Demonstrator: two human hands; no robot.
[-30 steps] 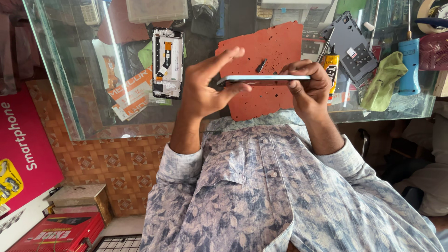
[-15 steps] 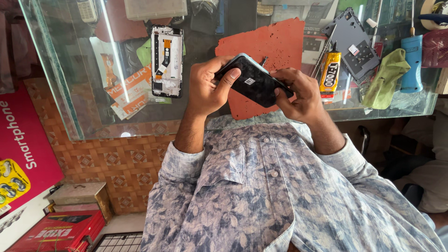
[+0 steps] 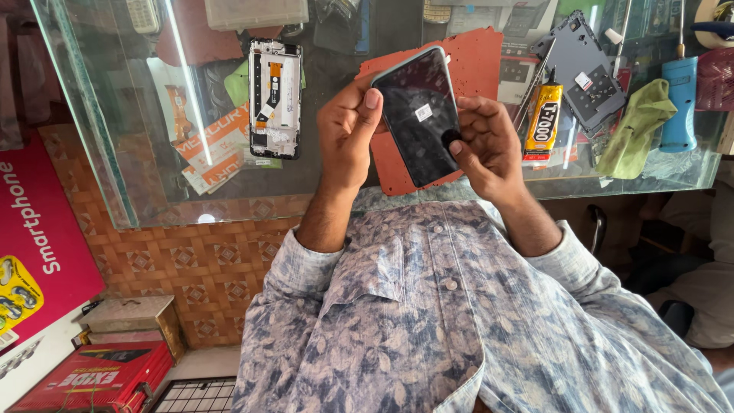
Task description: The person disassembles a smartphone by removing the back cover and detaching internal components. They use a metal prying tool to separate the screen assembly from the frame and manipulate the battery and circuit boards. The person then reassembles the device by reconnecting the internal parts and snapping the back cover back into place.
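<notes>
We hold a smartphone [image 3: 419, 115] up between both hands, above a red work mat [image 3: 474, 69] that lies on the glass counter [image 3: 122, 153]. Our left hand [image 3: 348, 130] grips the phone's left edge, thumb pressed on the dark screen near the top corner. Our right hand [image 3: 489, 145] clasps the right edge, its thumb resting on the glass low down. The screen faces us and is dark, with a small pale sticker near its middle.

To do this well, we judge that pressure should stay even along the edges, thumbs flat rather than digging in, so the panel is not flexed. Keeping the phone over the mat seems wise, so a slip lands it on something soft, not on bare glass.

Just right of the mat lies a yellow-and-black glue tube [image 3: 541, 115], and beyond it a grey back cover [image 3: 585, 69] and a green cloth [image 3: 638, 126]. A blue-handled tool [image 3: 679, 99] lies at the far right. To the left, well apart from our hands, a bare phone frame [image 3: 275, 95] with its orange flex cable lies on the counter.
</notes>
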